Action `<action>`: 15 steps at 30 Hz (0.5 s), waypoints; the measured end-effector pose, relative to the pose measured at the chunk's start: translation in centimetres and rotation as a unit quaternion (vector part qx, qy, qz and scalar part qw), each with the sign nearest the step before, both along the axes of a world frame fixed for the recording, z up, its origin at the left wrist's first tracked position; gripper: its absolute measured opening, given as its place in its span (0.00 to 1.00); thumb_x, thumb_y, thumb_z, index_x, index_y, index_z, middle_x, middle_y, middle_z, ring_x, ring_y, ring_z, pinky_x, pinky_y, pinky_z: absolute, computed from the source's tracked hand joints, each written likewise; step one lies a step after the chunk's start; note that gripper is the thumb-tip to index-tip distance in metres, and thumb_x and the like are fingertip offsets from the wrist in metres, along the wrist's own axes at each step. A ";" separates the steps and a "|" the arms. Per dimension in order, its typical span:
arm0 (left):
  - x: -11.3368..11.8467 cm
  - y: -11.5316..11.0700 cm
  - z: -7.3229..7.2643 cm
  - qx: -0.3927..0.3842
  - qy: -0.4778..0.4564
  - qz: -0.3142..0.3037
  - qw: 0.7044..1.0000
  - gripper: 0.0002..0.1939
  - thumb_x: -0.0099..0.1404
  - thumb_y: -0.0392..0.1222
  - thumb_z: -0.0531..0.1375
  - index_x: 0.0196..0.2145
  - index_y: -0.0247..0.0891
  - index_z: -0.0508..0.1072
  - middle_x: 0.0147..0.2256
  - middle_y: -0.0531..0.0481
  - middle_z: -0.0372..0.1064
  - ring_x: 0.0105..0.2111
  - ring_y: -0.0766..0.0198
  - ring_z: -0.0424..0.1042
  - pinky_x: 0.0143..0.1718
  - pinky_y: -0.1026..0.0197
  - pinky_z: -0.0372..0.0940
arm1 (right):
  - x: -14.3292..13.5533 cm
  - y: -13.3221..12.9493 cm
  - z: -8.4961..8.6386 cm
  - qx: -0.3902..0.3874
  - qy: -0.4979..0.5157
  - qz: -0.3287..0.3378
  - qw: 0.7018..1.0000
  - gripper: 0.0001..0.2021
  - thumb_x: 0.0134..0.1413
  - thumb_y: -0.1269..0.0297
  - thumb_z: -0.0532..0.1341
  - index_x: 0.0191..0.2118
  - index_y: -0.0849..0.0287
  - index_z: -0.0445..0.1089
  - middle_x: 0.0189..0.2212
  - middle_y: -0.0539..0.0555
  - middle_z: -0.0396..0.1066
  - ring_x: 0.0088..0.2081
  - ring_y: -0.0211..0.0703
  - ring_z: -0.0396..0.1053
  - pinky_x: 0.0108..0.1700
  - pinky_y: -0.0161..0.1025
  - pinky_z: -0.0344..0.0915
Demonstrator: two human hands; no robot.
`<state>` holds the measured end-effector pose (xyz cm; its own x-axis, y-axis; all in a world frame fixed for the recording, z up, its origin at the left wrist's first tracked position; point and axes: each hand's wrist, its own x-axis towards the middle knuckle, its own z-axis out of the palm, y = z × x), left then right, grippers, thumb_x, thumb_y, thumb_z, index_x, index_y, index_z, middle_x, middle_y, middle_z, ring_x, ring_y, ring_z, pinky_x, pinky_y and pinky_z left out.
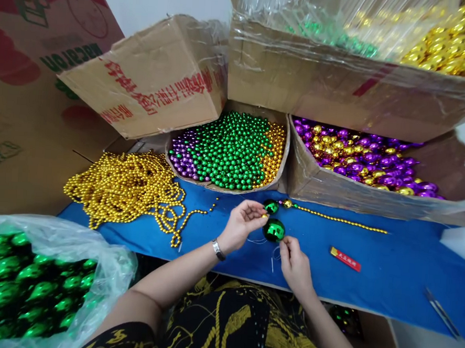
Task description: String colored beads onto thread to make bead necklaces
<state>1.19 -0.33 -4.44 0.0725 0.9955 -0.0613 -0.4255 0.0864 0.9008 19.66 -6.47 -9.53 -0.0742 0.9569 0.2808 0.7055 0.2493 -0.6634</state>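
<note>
Near the middle of the blue table, a large green ball (273, 230) sits between my two hands, with a smaller green ball (271, 206) just above it. My left hand (247, 221) pinches a small gold bead (265, 216) at the left of the balls. The fingers of my right hand (293, 262) are pressed together at the lower right of the large ball; what they hold is too small to make out. A gold bead strand (340, 218) with a larger gold bead (287, 203) at its left end runs rightward. Thin pale thread lies beneath my hands.
Gold bead strands (125, 183) are heaped at left. Boxes of green, purple and gold beads (234, 148) line the back. A bag of large green balls (9, 281) stands at lower left. A red packet (345, 259) and metal tweezers (442, 312) lie at right.
</note>
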 end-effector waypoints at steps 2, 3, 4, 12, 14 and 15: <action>0.6 -0.4 -1.1 -0.010 0.036 -0.013 0.999 0.14 0.53 0.41 0.72 0.35 0.35 0.75 0.35 0.47 0.75 0.35 0.66 0.74 0.40 0.63 0.68 | 0.7 -0.2 -1.0 -0.015 -0.004 0.012 1.000 0.10 0.68 0.61 0.49 0.39 0.58 0.64 0.27 0.50 0.75 0.25 0.39 0.75 0.28 0.33 0.67; 0.7 -0.6 -1.4 -0.003 0.057 -0.016 0.998 0.12 0.55 0.43 0.71 0.33 0.35 0.76 0.37 0.46 0.75 0.35 0.65 0.74 0.41 0.62 0.68 | 1.1 -0.2 -1.2 -0.012 -0.012 0.022 1.000 0.11 0.68 0.61 0.49 0.39 0.58 0.65 0.28 0.51 0.76 0.28 0.40 0.76 0.29 0.33 0.68; 0.7 -0.6 -1.4 0.013 0.082 -0.017 0.996 0.10 0.56 0.44 0.70 0.32 0.35 0.76 0.38 0.45 0.75 0.36 0.64 0.74 0.41 0.61 0.68 | 1.6 -0.1 -1.3 -0.002 -0.025 0.026 0.999 0.11 0.67 0.61 0.49 0.40 0.58 0.66 0.30 0.52 0.76 0.31 0.41 0.77 0.32 0.34 0.69; 0.6 0.2 4.0 0.214 0.225 -0.040 0.950 0.03 0.62 0.40 0.65 0.31 0.39 0.78 0.42 0.44 0.75 0.44 0.59 0.73 0.49 0.55 0.66 | 1.2 2.2 2.8 0.066 -0.008 0.070 0.995 0.14 0.66 0.61 0.54 0.53 0.58 0.68 0.45 0.58 0.75 0.43 0.41 0.76 0.44 0.36 0.73; 0.7 0.9 5.6 0.227 0.203 -0.065 0.950 0.04 0.62 0.40 0.65 0.31 0.38 0.77 0.41 0.44 0.75 0.44 0.59 0.74 0.48 0.56 0.67 | 0.5 2.8 3.4 0.079 0.020 0.093 0.992 0.10 0.66 0.63 0.54 0.46 0.58 0.71 0.40 0.56 0.76 0.41 0.40 0.76 0.43 0.35 0.72; 0.6 1.5 6.3 0.237 0.197 -0.096 0.946 0.04 0.62 0.40 0.64 0.31 0.38 0.77 0.41 0.44 0.75 0.43 0.60 0.74 0.47 0.57 0.67 | 0.3 3.0 3.6 0.079 0.035 0.096 0.992 0.10 0.67 0.64 0.53 0.43 0.58 0.71 0.37 0.55 0.76 0.38 0.40 0.76 0.42 0.35 0.72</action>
